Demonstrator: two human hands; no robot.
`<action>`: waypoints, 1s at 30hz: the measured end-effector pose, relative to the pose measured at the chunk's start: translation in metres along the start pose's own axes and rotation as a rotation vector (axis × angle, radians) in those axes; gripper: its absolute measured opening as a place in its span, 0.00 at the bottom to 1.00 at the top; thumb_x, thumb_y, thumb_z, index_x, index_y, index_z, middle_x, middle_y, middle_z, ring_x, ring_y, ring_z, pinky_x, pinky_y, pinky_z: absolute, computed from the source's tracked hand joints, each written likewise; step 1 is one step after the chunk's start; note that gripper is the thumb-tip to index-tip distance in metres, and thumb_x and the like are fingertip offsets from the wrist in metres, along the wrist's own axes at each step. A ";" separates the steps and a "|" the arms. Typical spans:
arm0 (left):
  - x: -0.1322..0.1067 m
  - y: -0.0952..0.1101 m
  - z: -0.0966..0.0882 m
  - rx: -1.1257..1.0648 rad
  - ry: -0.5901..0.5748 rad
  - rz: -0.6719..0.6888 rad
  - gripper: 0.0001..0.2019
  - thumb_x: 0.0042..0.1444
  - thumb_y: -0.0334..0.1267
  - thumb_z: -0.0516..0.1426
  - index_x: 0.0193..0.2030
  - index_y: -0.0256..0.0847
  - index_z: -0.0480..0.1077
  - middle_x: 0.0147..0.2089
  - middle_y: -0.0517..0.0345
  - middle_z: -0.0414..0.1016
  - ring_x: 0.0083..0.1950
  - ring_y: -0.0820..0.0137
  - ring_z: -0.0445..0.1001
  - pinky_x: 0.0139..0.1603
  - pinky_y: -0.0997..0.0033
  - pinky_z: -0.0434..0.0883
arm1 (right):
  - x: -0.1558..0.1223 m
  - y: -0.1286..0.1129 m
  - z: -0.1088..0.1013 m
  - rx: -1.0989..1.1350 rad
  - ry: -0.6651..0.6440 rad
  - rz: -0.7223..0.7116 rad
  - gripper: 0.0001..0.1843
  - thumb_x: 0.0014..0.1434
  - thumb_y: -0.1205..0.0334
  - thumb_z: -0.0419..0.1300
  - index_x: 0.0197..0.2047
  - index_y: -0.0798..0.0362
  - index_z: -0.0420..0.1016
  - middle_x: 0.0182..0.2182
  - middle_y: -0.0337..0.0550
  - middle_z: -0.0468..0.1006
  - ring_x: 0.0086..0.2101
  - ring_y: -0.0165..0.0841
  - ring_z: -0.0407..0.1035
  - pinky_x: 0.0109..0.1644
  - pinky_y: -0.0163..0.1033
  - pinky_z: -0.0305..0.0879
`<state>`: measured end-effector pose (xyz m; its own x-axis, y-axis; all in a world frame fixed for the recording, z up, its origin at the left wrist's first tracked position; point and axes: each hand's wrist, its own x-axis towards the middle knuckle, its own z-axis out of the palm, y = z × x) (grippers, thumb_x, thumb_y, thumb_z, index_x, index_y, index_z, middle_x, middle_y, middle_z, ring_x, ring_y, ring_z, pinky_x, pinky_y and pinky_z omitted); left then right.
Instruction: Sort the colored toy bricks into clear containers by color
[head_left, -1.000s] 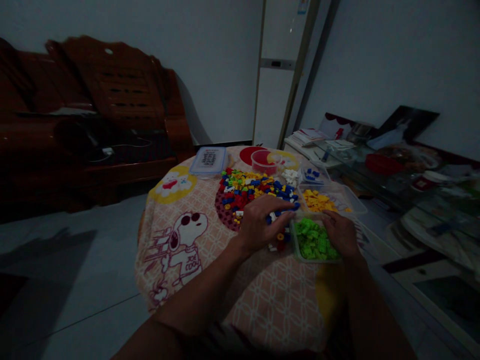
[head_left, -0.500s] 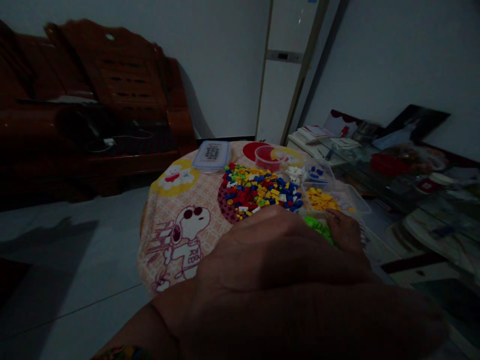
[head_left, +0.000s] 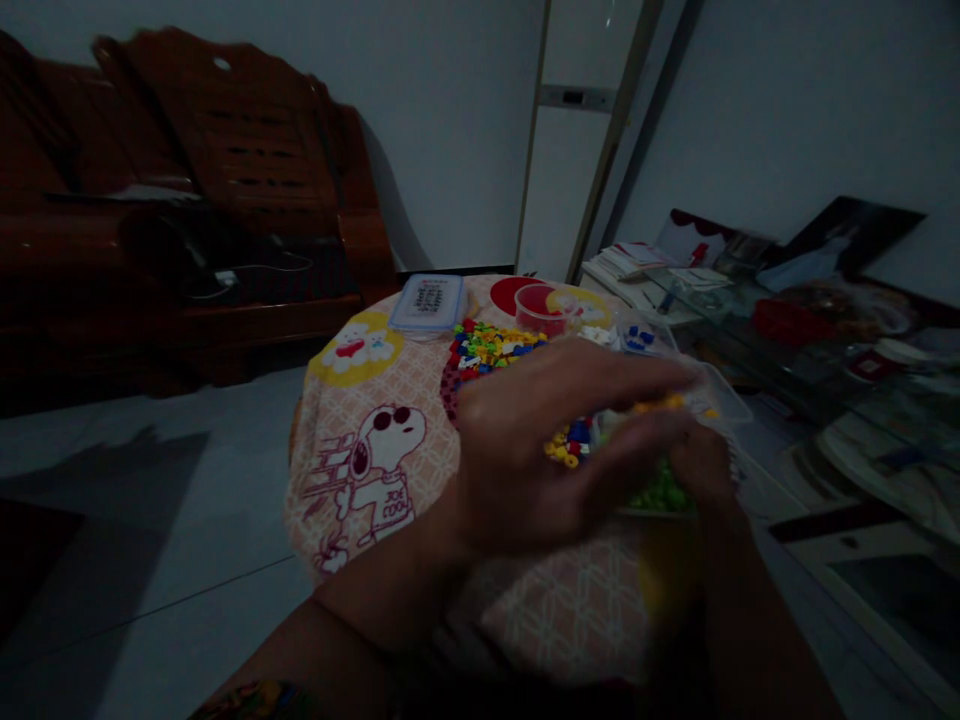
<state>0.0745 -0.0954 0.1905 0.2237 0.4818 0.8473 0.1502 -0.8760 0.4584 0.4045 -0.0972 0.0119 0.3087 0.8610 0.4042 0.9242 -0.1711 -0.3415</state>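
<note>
My left hand (head_left: 532, 440) reaches across the middle of the table, blurred by motion. Its thumb and forefinger stretch right and stand apart, with nothing visible held between them. The fingertips overlap the view of my right hand (head_left: 703, 462), whose fingers look curled at the right edge of a clear box of green bricks (head_left: 660, 490). What those fingers hold, if anything, is hidden. Behind my left hand lies a pile of mixed toy bricks (head_left: 491, 345), largely covered by it. Yellow bricks (head_left: 664, 402) show in the gap between thumb and forefinger.
White pieces (head_left: 598, 337), a box of blue bricks (head_left: 641, 338) and a round clear tub (head_left: 541, 308) stand farther back. A blue-rimmed lidded box (head_left: 427, 303) sits at the far left on the patterned tablecloth (head_left: 337, 400). A cluttered glass stand (head_left: 795, 350) is at right.
My left hand has moved away from the camera, toward the boxes, and its thumb and forefinger now show apart. My right hand stays beside the green bricks. The view has shifted slightly.
</note>
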 end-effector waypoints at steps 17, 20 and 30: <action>-0.056 -0.210 0.070 0.648 -0.685 -0.540 0.17 0.53 0.33 0.57 0.48 0.49 0.79 0.49 0.53 0.81 0.51 0.59 0.78 0.48 0.68 0.71 | 0.000 -0.007 -0.002 -0.004 0.008 0.093 0.23 0.63 0.54 0.52 0.52 0.53 0.81 0.42 0.54 0.84 0.38 0.44 0.77 0.45 0.46 0.71; -0.058 -0.213 0.076 0.680 -0.656 -0.542 0.17 0.55 0.33 0.56 0.49 0.47 0.78 0.50 0.53 0.81 0.51 0.60 0.78 0.49 0.68 0.70 | 0.000 -0.008 -0.002 -0.010 0.010 0.095 0.24 0.63 0.53 0.51 0.52 0.54 0.81 0.41 0.54 0.84 0.38 0.44 0.78 0.45 0.46 0.71; -0.056 -0.214 0.062 0.562 -0.559 -0.627 0.11 0.54 0.32 0.57 0.42 0.42 0.78 0.43 0.52 0.82 0.44 0.62 0.78 0.42 0.69 0.70 | -0.001 -0.010 -0.002 0.001 0.026 0.089 0.23 0.61 0.55 0.51 0.51 0.53 0.81 0.40 0.51 0.85 0.37 0.42 0.78 0.45 0.45 0.72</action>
<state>0.0894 0.0660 0.0282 0.3463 0.9200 0.1837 0.7951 -0.3917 0.4631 0.3953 -0.0972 0.0170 0.3957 0.8295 0.3943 0.8925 -0.2459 -0.3782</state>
